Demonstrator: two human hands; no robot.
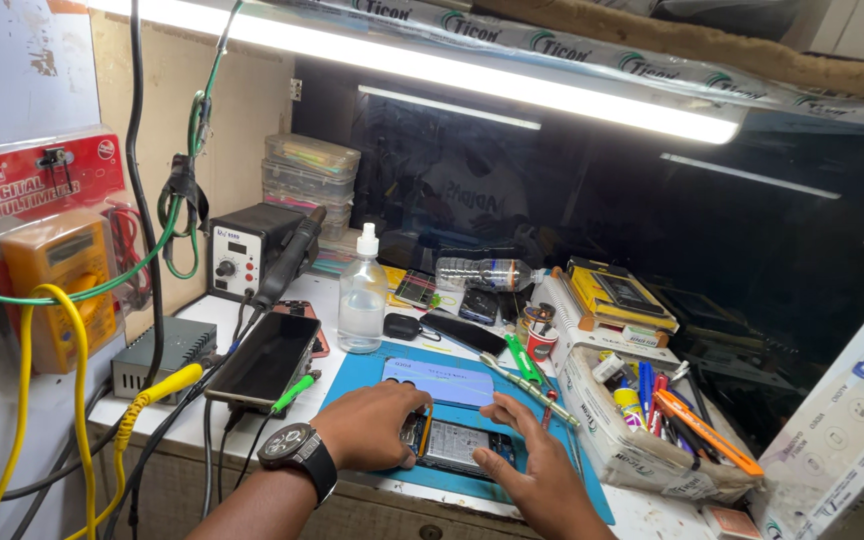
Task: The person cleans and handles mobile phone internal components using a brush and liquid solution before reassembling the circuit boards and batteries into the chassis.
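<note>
An opened phone (457,445), its back off and its dark insides showing, lies flat near the front edge of a blue work mat (372,365), between the person's two hands. The left hand (377,425) covers the phone's left end, knuckles up and fingers curled down over that edge, so it presses or grips the phone there; how tightly it grips cannot be told. A dark wristwatch (295,448) sits on that wrist. The right hand (532,460) rests at the phone's right end, fingers spread and laid flat, with the thumb touching the lower right corner and the fingertips reaching past the top edge; it clamps on nothing. Just behind the phone, on the same mat, lies a pale lilac screen panel (439,381). A green-handled tool (522,357) and a metal one lie slanted at the mat's right side. Left of the mat a dark phone (264,360) rests face up; behind the mat stands a clear plastic bottle (362,300) with a white cap. To the right, a box (652,440) holds pens and tools.
</note>
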